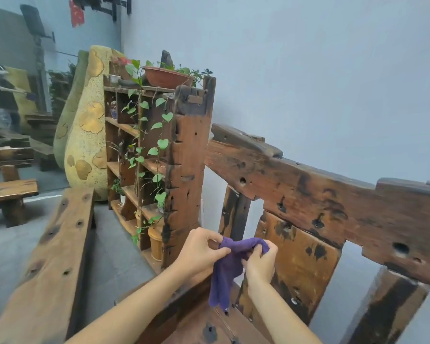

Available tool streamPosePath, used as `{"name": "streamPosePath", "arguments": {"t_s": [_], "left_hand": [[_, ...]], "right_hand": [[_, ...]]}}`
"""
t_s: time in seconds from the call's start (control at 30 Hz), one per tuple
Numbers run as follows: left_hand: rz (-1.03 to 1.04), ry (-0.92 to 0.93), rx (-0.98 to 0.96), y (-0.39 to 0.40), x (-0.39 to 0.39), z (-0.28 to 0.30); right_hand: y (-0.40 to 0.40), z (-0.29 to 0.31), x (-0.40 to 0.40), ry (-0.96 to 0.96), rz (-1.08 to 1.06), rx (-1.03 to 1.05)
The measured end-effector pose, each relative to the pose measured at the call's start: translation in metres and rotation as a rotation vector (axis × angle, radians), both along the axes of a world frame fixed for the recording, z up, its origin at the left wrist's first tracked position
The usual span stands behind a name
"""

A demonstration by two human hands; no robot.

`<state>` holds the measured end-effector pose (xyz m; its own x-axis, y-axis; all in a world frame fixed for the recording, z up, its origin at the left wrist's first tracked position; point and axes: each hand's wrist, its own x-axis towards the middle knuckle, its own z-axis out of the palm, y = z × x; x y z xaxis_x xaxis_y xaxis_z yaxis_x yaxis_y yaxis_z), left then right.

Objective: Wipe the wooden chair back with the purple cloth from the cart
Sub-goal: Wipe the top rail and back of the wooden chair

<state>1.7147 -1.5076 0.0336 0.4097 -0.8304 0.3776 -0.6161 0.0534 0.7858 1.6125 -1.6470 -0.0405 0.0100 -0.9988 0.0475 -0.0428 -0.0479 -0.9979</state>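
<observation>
I see both hands raised in front of the wooden chair back (308, 219). The left hand (199, 252) pinches the top of the purple cloth (227, 266) between thumb and curled fingers; the right hand (261, 261) has its grip closed on the bunched upper edge just beside it. The rest of the cloth hangs loose between my wrists, in front of the dark-stained centre panel (301, 264). Above the hands runs the thick top rail (320, 194), notched and full of holes. To the left a tall wooden shelf (184, 170) with trailing vines (157, 150) and a clay bowl (168, 76) stands close to the chair. A plank armrest (52, 264) flanks my left arm. Bare grey wall (308, 70) lies behind the rail.
</observation>
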Motion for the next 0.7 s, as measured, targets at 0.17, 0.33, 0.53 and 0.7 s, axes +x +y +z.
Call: {"name": "streamPosePath", "arguments": {"t_s": [0.17, 0.33, 0.53, 0.7], "left_hand": [[-0.034, -0.074, 0.028, -0.064, 0.104, 0.023], [-0.028, -0.068, 0.012, -0.132, 0.178, 0.039], [-0.111, -0.022, -0.085, -0.230, 0.250, 0.060], [-0.180, -0.049, -0.106, -0.311, 0.296, 0.083]], "right_hand": [[-0.058, 0.028, 0.062, 0.118, -0.116, -0.151], [-0.094, 0.058, 0.098, 0.177, -0.148, -0.277], [-0.154, 0.101, 0.162, 0.143, -0.276, -0.566], [-0.231, 0.128, 0.219, 0.130, -0.362, -0.645]]}}
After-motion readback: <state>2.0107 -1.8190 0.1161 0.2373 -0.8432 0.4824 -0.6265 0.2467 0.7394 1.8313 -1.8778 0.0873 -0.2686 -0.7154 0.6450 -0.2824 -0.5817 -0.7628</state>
